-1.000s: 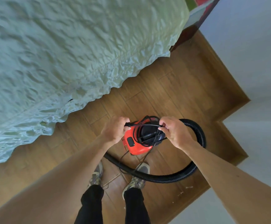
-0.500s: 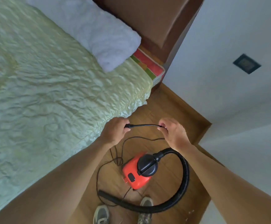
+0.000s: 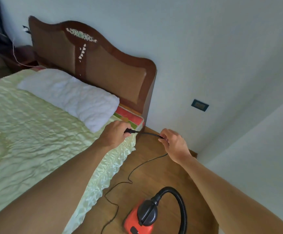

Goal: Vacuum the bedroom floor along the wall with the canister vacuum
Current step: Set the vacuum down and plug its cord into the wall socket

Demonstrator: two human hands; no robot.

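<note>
Orange-red canister vacuum (image 3: 139, 220) with a black ribbed hose (image 3: 182, 208) sits on the brown wooden floor (image 3: 156, 168) between the bed's pale green quilted cover (image 3: 36, 132) and the white wall (image 3: 221, 56). Left hand (image 3: 114, 133) grips the black plug (image 3: 129, 131); right hand (image 3: 174, 144) pinches the thin black power cord (image 3: 151, 134), which trails down to the floor.
</note>
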